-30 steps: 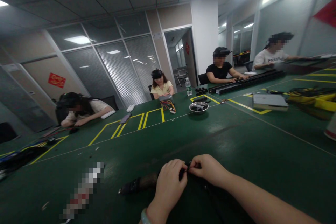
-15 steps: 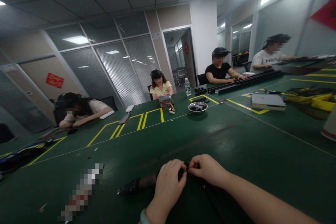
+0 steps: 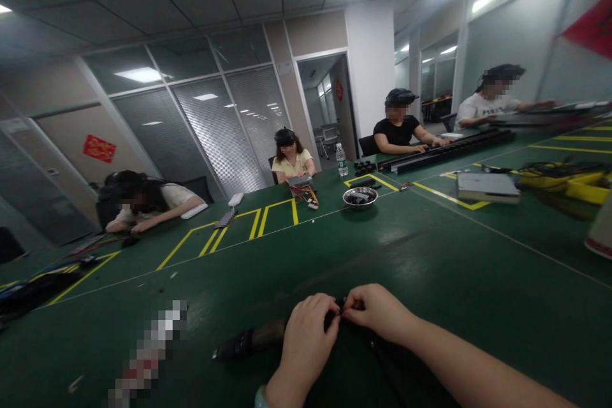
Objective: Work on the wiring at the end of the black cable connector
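Low in the head view, my left hand (image 3: 306, 338) and my right hand (image 3: 377, 311) meet fingertip to fingertip on the green table (image 3: 430, 268). Both are closed in a pinch on a small black part (image 3: 335, 315) between them; most of it is hidden by my fingers. A dark cylindrical tool (image 3: 248, 340) lies on the table just left of my left hand, its right end behind my knuckles. Dark cable or strap runs under my right forearm.
A steel bowl (image 3: 360, 196) stands mid-table, with a water bottle (image 3: 341, 160), coloured wires (image 3: 308, 194) and a grey box (image 3: 488, 186) further off. Yellow bins (image 3: 581, 182) sit at the right. Four other people sit along the far side. A pixelated object (image 3: 148, 350) lies at my left.
My hands stay pinched together in the same spot. The view has shifted slightly, so the room sits a little lower and to the left.
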### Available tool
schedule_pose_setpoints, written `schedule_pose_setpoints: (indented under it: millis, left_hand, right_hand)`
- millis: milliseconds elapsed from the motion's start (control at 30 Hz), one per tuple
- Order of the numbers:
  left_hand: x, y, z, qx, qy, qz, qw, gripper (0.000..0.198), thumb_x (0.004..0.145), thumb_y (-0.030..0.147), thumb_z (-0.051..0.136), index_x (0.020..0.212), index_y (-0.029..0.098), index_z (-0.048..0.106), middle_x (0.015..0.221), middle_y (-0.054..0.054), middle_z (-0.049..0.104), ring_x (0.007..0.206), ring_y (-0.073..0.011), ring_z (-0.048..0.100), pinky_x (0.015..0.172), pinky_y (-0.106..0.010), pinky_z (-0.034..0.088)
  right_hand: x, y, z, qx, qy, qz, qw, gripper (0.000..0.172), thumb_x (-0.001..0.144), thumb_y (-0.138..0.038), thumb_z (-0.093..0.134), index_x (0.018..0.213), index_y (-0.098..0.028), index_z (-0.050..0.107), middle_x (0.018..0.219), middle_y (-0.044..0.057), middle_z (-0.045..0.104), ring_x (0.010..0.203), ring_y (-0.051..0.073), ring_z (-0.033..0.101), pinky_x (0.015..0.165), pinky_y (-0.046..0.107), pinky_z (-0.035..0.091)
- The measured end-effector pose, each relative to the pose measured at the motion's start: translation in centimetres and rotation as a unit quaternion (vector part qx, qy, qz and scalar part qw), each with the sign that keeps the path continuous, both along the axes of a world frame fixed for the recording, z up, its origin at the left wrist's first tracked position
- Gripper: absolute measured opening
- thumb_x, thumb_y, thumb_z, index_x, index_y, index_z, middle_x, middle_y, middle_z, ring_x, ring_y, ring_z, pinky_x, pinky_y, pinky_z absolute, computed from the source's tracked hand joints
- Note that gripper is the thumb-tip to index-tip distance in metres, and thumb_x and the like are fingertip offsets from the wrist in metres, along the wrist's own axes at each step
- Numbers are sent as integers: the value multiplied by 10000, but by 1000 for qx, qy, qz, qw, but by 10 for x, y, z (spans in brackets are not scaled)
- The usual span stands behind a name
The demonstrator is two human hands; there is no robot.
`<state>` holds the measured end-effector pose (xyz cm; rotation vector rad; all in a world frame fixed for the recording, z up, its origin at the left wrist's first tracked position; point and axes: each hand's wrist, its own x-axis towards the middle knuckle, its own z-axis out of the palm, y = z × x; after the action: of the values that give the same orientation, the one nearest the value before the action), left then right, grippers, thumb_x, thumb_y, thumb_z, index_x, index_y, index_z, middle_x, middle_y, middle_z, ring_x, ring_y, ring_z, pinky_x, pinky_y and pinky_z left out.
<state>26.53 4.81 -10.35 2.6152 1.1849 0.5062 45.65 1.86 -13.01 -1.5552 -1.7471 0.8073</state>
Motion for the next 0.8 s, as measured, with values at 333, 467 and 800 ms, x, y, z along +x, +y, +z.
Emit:
schedule_pose_setpoints:
  millis: [333, 467, 800]
  left_hand:
    - [0, -1, 1, 1, -13, 0, 1000, 137, 836, 173, 528, 923, 251, 598, 987, 6, 632, 945, -197, 568, 848, -337, 405]
    - [-1, -1, 0, -10, -12, 14, 1000, 141, 843, 194, 527, 956, 248, 589, 976, 7, 624, 932, -193, 567, 829, -333, 409]
    - [-1, 0, -3, -7, -22, 8, 1000, 113, 844, 206, 509, 916, 239, 589, 1007, -6, 627, 959, -197, 560, 855, -336, 400]
  right_hand:
    - [1, -2, 2, 1, 2, 3, 1000, 154, 809, -310, 634, 822, -192, 732, 751, 1, 716, 662, 136, 634, 581, 196, 409]
    - [1, -1, 2, 1, 3, 4, 1000, 154, 809, -321, 640, 820, -196, 730, 751, -2, 715, 662, 137, 635, 579, 200, 406]
    - [1, -2, 4, -1, 2, 6, 1000, 137, 802, -301, 640, 818, -201, 731, 765, -5, 719, 674, 135, 640, 587, 199, 410]
